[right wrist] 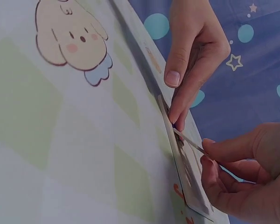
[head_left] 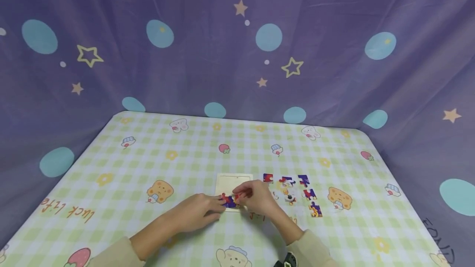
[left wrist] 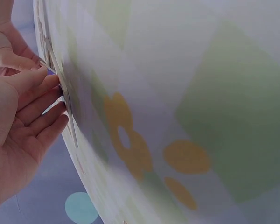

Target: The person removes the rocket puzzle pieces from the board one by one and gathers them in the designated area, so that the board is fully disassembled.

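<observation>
A pale, shallow puzzle board (head_left: 227, 183) lies on the table in front of me, with red, purple and yellow jigsaw pieces (head_left: 228, 201) along its near side. My left hand (head_left: 196, 212) reaches in from the left, fingertips on the pieces at the near left corner. Between thumb and fingers, my right hand (head_left: 257, 196) pinches a jigsaw piece (right wrist: 192, 142). In the right wrist view that piece is tilted, its far edge down at the left fingertips and its near edge raised over the board. The right fingers partly hide the piece's printed face in the head view.
Several loose jigsaw pieces lie right of the board, among them a red one (head_left: 268, 178), a purple one (head_left: 303, 180) and a yellow-and-purple one (head_left: 315, 209). A checked cloth (head_left: 141, 168) covers the table. Behind it hangs a purple curtain (head_left: 215, 73).
</observation>
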`<state>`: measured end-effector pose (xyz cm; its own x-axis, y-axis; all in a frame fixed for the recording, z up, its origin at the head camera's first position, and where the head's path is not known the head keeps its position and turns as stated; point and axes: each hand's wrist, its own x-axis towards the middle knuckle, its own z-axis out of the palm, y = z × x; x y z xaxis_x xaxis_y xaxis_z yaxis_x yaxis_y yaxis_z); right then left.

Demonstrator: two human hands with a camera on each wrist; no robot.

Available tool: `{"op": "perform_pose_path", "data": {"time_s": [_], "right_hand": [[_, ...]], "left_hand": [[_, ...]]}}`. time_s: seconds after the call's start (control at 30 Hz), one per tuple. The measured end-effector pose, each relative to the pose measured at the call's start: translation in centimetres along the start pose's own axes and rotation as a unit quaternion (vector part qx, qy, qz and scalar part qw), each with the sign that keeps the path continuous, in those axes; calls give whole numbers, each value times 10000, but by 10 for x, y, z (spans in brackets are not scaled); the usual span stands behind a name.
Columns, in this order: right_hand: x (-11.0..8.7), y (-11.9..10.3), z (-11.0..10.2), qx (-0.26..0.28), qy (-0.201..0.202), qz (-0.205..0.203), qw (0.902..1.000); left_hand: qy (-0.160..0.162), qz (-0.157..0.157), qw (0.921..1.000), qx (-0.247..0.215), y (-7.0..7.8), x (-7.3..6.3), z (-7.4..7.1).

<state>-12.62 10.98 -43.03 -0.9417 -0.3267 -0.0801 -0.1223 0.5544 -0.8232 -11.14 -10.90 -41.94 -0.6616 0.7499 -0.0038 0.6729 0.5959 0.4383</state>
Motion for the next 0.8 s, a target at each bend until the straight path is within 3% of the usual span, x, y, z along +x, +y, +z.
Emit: {"op": "perform_pose_path", "data": {"time_s": [0.23, 0.5, 0.8], "right_hand": [[1, -2, 2, 213, 63, 148, 9996], [-3, 2, 9, 355, -165, 396, 9984], [-7, 4, 0, 426, -44, 206, 9989]], "left_hand": [[16, 29, 10000, -55, 0, -1, -1], [23, 37, 10000, -89, 1, -1, 0], [29, -8, 10000, -37, 1, -1, -1]]}}
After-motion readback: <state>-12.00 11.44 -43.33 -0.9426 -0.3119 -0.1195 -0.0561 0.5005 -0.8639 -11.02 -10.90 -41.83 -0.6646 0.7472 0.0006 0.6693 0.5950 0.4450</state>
